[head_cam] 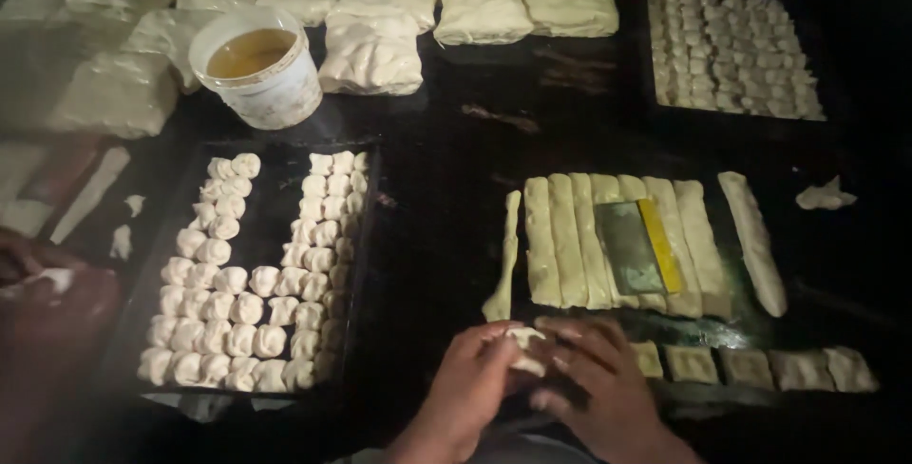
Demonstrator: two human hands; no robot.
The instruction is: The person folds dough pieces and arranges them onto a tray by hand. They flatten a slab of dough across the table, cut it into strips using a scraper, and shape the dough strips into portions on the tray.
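I see both hands low at centre, left hand (470, 378) and right hand (598, 383) pinching one dough piece (524, 348) between them. Left tray (366, 236) holds rows of shaped pieces with a bare strip down its middle; the tub (275, 94) holds amber liquid; the far tray (646, 94) is packed. Dough strips (570, 236) carry a scraper (632, 246); dark open table (446, 217) lies between tray and strips.

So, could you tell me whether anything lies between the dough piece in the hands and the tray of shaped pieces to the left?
Nothing visible does: only bare dark table separates the dough piece from the tray.
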